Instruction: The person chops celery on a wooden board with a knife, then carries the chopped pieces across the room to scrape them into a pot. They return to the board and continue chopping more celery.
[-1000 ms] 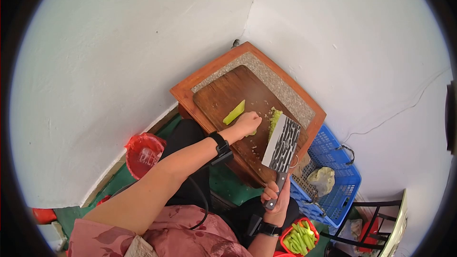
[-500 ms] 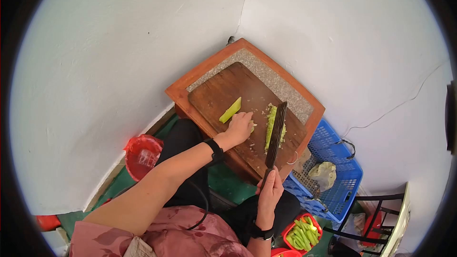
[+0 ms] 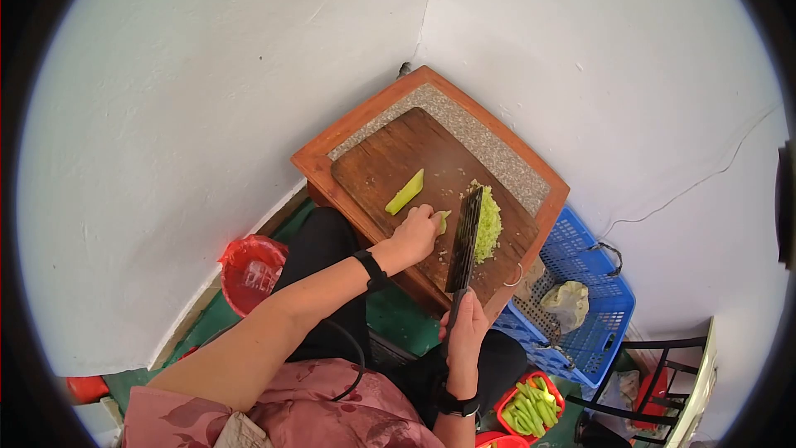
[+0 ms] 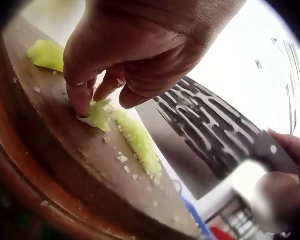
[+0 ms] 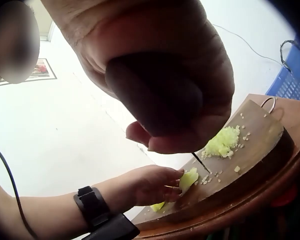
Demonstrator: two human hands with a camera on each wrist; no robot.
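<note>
My left hand holds a small pale-green vegetable piece at the fingertips, down on the wooden cutting board. A longer green vegetable piece lies on the board beyond that hand. In my right hand is the dark handle of a cleaver, its patterned black blade seen nearly edge-on in the head view. The blade stands between the left hand's piece and a heap of finely chopped green vegetable. Small crumbs are scattered around the heap.
The board lies on a small wood-edged table in a wall corner. A blue plastic crate stands to its right, with a red container of green strips nearer me. A red-lined bucket is at left.
The cleaver has turned from showing its broad face to nearly edge-on, and crossed from the heap's right to its left. More of the heap shows. The left hand has shifted slightly toward me.
</note>
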